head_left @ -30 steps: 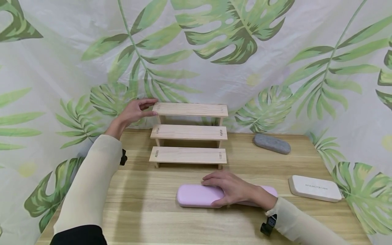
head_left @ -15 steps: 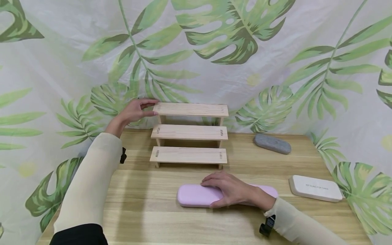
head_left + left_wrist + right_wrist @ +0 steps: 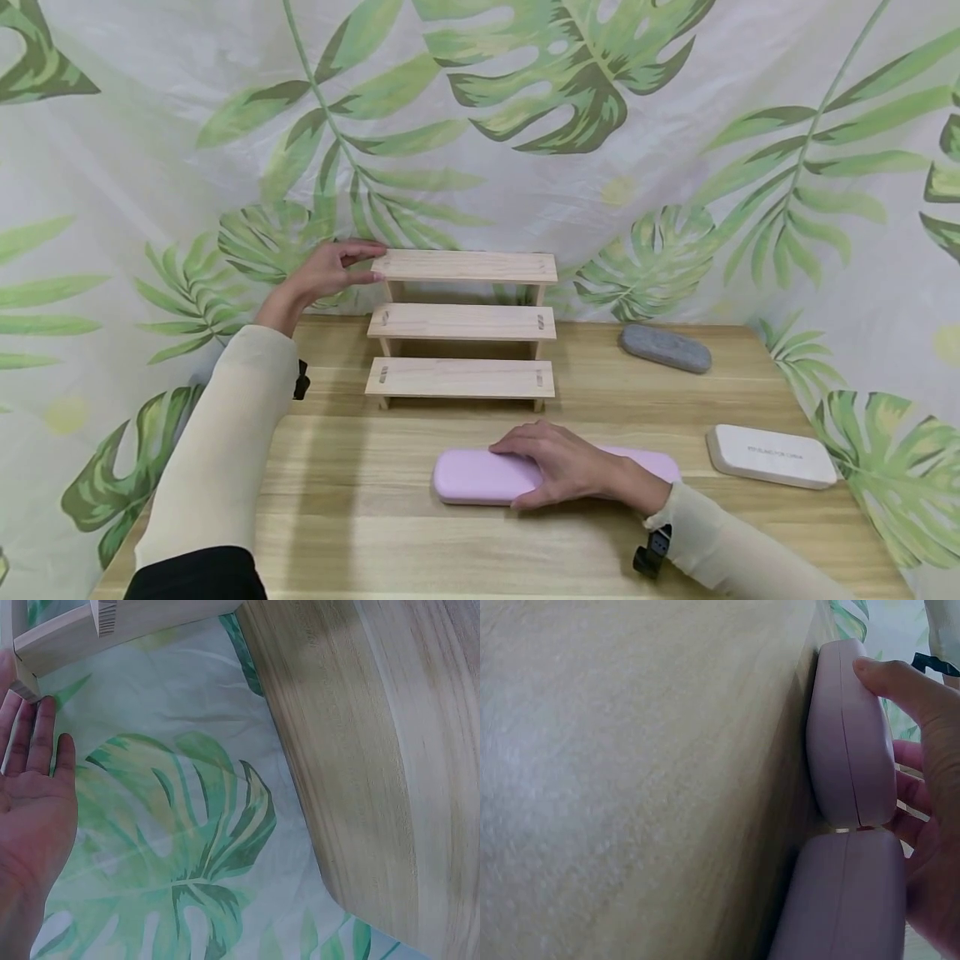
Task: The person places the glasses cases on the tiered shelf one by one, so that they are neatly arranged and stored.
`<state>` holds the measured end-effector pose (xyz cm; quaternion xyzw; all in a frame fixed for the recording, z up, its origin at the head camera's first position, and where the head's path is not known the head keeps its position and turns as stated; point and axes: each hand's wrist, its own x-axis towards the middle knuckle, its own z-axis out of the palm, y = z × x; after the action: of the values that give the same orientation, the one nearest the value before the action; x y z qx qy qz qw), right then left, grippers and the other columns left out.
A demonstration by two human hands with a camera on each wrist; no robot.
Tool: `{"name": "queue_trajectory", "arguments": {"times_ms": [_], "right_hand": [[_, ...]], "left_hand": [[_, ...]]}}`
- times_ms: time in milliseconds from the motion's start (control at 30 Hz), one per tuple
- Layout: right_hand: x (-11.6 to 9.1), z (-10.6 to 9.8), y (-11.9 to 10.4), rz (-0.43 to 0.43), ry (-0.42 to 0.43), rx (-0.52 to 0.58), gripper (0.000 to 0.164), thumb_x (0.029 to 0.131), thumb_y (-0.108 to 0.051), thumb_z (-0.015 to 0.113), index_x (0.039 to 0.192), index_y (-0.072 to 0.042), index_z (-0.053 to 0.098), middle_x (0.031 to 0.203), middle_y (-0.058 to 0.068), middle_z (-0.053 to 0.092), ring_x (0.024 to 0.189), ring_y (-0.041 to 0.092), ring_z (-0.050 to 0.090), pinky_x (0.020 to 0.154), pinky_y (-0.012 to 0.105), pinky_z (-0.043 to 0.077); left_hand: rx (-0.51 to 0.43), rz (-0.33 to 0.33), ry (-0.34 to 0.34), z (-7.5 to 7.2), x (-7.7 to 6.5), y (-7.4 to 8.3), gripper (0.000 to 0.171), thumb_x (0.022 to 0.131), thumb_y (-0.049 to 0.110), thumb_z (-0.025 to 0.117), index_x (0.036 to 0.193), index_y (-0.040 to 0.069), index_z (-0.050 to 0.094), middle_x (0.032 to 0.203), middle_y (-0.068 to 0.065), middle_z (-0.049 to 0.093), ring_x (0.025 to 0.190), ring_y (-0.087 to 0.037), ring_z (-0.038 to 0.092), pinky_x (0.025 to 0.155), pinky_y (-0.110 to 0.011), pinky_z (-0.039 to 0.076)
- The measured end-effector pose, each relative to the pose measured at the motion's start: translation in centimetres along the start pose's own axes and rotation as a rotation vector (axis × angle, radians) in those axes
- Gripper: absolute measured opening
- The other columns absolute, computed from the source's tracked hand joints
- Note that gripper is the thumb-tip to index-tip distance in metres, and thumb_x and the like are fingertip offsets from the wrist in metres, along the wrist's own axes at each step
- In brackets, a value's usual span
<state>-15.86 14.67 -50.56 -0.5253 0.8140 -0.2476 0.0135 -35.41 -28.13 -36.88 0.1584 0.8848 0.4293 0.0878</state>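
Wooden, the stand has its top step pinched by our left hand, presumably for steadiness; in front of it, our right hand grips a pink case.

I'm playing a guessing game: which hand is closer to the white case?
Right. The right hand grips a lilac case, to the left of the white case in the head view. The left hand is farther left and back, touching the wooden stand.
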Motion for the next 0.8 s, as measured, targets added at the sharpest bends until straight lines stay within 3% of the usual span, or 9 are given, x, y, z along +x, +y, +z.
{"name": "queue_trajectory", "arguments": {"times_ms": [133, 267, 600, 800], "right_hand": [[0.1, 0.0, -0.1, 0.011, -0.007, -0.003, 0.077, 0.08, -0.051, 0.091, 0.141, -0.011, 0.066, 0.133, 0.0, 0.07, 0.119, 0.011, 0.066, 0.097, 0.032, 0.056], [0.2, 0.1, -0.2, 0.026, -0.01, -0.012, 0.079, 0.079, -0.051, 0.092, 0.142, -0.012, 0.066, 0.133, -0.001, 0.07, 0.12, 0.012, 0.066, 0.099, 0.032, 0.057], [0.3, 0.1, -0.4, 0.02, -0.008, -0.013, 0.079, 0.08, -0.049, 0.092, 0.143, -0.01, 0.065, 0.13, 0.001, 0.07, 0.116, 0.012, 0.066, 0.096, 0.028, 0.058], [0.4, 0.3, -0.4, 0.011, 0.002, -0.011, 0.078, 0.08, -0.047, 0.091, 0.142, -0.009, 0.065, 0.128, 0.002, 0.07, 0.114, 0.012, 0.066, 0.094, 0.025, 0.057]], "left_hand": [[0.006, 0.002, -0.013, 0.0, -0.7, 1.4, 0.058, 0.102, 0.016, 0.073, 0.154, 0.0, 0.053, 0.164, -0.019, 0.044, 0.155, -0.04, 0.035, 0.126, -0.06, 0.031], [0.015, 0.01, -0.017, 0.0, -0.8, 1.8, 0.058, 0.102, 0.016, 0.074, 0.153, -0.001, 0.053, 0.163, -0.02, 0.044, 0.154, -0.041, 0.035, 0.125, -0.06, 0.031], [0.007, 0.015, -0.002, -0.1, 0.7, -1.1, 0.059, 0.103, 0.021, 0.074, 0.155, 0.005, 0.053, 0.165, -0.014, 0.043, 0.155, -0.036, 0.037, 0.126, -0.056, 0.033], [0.007, 0.03, 0.005, 0.0, 0.7, -1.4, 0.058, 0.103, 0.019, 0.073, 0.155, 0.003, 0.054, 0.164, -0.015, 0.043, 0.154, -0.036, 0.037, 0.126, -0.056, 0.033]]}}
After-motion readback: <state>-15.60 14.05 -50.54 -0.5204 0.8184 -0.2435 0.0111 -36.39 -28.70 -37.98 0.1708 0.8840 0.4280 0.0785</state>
